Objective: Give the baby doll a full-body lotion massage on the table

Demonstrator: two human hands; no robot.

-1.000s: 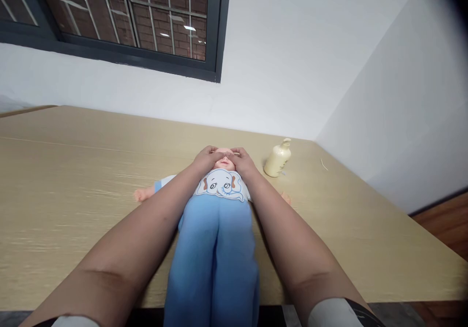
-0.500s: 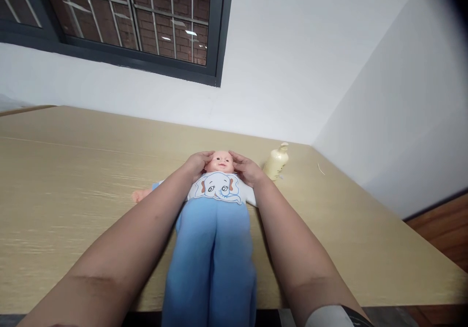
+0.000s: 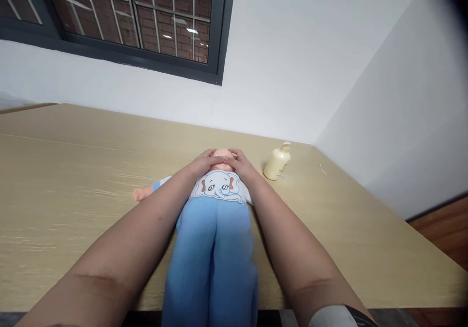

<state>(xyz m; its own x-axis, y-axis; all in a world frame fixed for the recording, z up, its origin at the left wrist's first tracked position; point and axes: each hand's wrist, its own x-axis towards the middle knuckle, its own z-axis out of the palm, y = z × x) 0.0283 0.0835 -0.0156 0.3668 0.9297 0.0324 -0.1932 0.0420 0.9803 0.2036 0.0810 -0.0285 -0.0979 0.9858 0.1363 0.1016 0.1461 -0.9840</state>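
Observation:
A baby doll (image 3: 215, 210) lies on its back on the table, its legs toward me. It wears blue trousers and a white top with an elephant face on the chest. My left hand (image 3: 204, 162) cups the left side of the doll's head (image 3: 222, 153), its thumb laid across the face. From the other side my right hand (image 3: 243, 165) holds the head in the same way. The thumbs come close together over the nose and cover the eyes; the mouth shows below them. Past my left forearm sticks out the doll's bare hand (image 3: 141, 194).
A cream pump bottle (image 3: 277, 163) stands on the wooden table (image 3: 329, 239), right of my right hand. A thin pale strand (image 3: 322, 169) lies farther right. Behind the table rises a white wall (image 3: 263, 88) with a barred window (image 3: 146, 20).
Both thumbs have moved inward over the doll's face, covering its eyes, which showed before. The hands have drawn closer together around the head.

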